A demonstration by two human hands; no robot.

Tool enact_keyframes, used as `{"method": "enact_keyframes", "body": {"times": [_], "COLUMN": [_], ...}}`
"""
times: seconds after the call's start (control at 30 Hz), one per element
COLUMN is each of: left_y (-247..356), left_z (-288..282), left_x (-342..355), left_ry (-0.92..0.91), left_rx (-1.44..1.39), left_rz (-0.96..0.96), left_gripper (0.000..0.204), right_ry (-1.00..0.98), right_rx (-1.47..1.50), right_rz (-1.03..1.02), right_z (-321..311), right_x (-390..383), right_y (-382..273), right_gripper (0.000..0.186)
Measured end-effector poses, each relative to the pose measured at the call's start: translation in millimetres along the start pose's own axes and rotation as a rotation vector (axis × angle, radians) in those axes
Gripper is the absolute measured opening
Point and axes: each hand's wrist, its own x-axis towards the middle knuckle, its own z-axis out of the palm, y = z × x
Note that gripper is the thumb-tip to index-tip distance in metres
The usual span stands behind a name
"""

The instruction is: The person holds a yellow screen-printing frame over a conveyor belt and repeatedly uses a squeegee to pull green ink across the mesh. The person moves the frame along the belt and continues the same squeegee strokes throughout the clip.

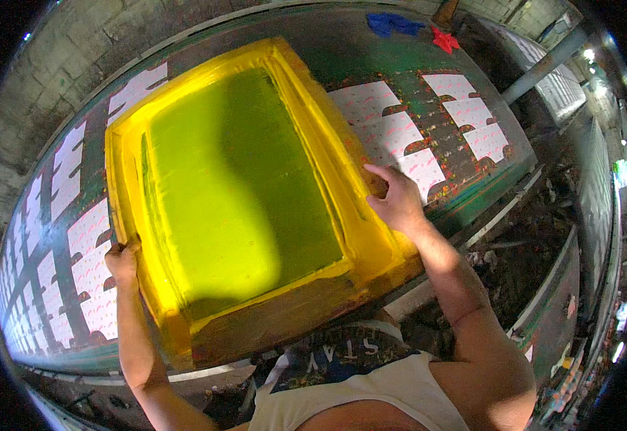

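Surface (400,57) runs long and dark green across the view, carrying rows of white printed sheets (389,126) on both sides of a yellow screen frame (306,93) that lies flat on it, with a blue rag (394,24) and a red scrap (444,39) at its far end. The left hand (122,260) is closed on the frame's left edge, while the right hand (398,201) rests half open on the right edge, fingers spread and gripping nothing. A block wall (76,50) stands behind, a grey pipe (547,63) slants at right, and debris litters the floor (522,251).
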Motion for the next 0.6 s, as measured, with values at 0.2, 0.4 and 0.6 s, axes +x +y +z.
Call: {"method": "enact_keyframes", "body": {"times": [0.2, 0.4, 0.6], "left_y": [71.0, 156.3, 204.0], "left_z": [94.9, 175.5, 230.1], "left_x": [-49.2, -128.4, -177.6], "left_ry": [0.017, 0.059, 0.049], "left_rx": [-0.121, 0.019, -0.140], "left_rz": [0.071, 0.123, 0.105], "left_gripper": [0.023, 0.031, 0.027], "right_ry": [0.063, 0.083, 0.111], "right_rx": [0.046, 0.052, 0.042], "right_rz": [-0.014, 0.112, 0.104], "right_z": [-46.7, -96.3, -124.0], "right_x": [18.2, 21.4, 17.0], "right_y": [118.2, 236.4, 311.0], "right_gripper": [0.063, 0.063, 0.069]}}
